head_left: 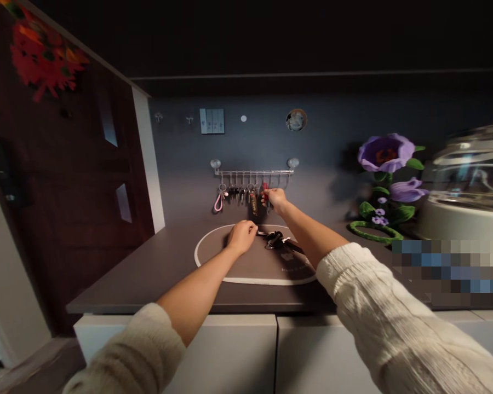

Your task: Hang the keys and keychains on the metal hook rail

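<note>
A clear hook rail (pixel 254 173) on the dark wall carries several bunches of keys (pixel 241 194), among them a pink loop strap (pixel 219 202) and a brown tag (pixel 253 203). My right hand (pixel 276 200) is raised to the rail's right part, its fingers pinched on a red keychain (pixel 265 189) with keys hanging below. My left hand (pixel 242 236) is low over the oval brown mat (pixel 230 276), fingers curled closed. Whatever it may hold is hidden. Just right of it, a bunch of dark keys (pixel 276 239) lies on the mat.
The dark counter (pixel 148 273) stands above white cabinet doors (pixel 238 350). On the right are a purple flower ornament (pixel 388 156) and a large clear-domed container (pixel 468 180). Above the rail is a switch panel (pixel 212 121). A dark door (pixel 57 219) is at left.
</note>
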`<state>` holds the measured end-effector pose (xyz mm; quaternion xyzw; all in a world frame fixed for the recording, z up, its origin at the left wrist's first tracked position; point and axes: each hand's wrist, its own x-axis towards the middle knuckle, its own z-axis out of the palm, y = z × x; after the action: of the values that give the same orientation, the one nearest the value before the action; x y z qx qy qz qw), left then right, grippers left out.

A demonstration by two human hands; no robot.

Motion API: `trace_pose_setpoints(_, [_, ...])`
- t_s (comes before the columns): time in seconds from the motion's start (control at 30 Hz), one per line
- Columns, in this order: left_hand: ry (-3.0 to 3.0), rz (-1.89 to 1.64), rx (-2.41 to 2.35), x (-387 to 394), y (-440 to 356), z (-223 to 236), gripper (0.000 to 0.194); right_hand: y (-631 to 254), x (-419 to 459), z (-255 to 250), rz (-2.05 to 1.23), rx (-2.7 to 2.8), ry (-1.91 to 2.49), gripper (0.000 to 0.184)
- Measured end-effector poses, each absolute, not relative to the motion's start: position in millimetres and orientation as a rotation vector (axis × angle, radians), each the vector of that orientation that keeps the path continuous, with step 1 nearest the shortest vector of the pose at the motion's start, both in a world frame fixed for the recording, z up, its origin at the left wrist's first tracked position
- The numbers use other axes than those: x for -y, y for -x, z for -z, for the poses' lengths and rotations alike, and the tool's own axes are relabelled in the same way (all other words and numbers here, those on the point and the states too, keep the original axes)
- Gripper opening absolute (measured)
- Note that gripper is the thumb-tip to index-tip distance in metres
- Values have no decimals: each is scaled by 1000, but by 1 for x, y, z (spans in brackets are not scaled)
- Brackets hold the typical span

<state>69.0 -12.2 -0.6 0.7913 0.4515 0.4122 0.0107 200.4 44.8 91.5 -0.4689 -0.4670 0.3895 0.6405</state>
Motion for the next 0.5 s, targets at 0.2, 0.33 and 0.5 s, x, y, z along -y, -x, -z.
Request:
trace_pose_setpoints(0.2, [-2488,-1259,-1411,11,-69,2,23,-202,-45,-83,-919,1099,1084,24])
trace_pose_setpoints(0.33, [-2495,-1247,-1415,11,-68,2,23,-201,-45,-81,-883,1138,1090,26])
trace_pose_setpoints(0.5, [-2499,-1232,-1410,13,-68,1,22,-203,-46,-79,-815,1197,1120,19])
